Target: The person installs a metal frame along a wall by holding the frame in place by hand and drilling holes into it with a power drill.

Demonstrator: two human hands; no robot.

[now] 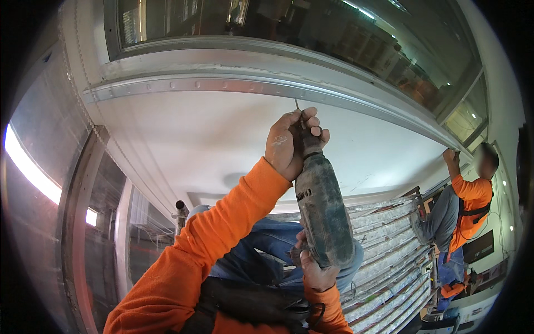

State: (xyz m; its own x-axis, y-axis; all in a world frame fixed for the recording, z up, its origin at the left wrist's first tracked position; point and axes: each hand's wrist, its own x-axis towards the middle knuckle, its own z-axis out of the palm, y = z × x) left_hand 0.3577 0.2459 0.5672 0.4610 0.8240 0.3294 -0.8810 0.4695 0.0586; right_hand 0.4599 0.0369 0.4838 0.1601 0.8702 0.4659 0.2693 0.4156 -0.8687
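A dusty dark power drill (322,206) points up toward a perforated metal strip (225,84) along the white panel, its thin bit (297,104) at or very near the strip's lower edge. My left hand (292,142) is closed round the drill's front end, close under the bit. Lower down, my right hand (317,267) grips the drill's handle, partly hidden by the tool's body. Both arms wear orange sleeves.
A co-worker (470,200) in orange works at the strip's right end, on slatted scaffold planks (384,250). Another person (450,289) is lower right. Glass windows (295,28) border the strip; a beaded chain (83,106) hangs left, near a metal pole (179,217).
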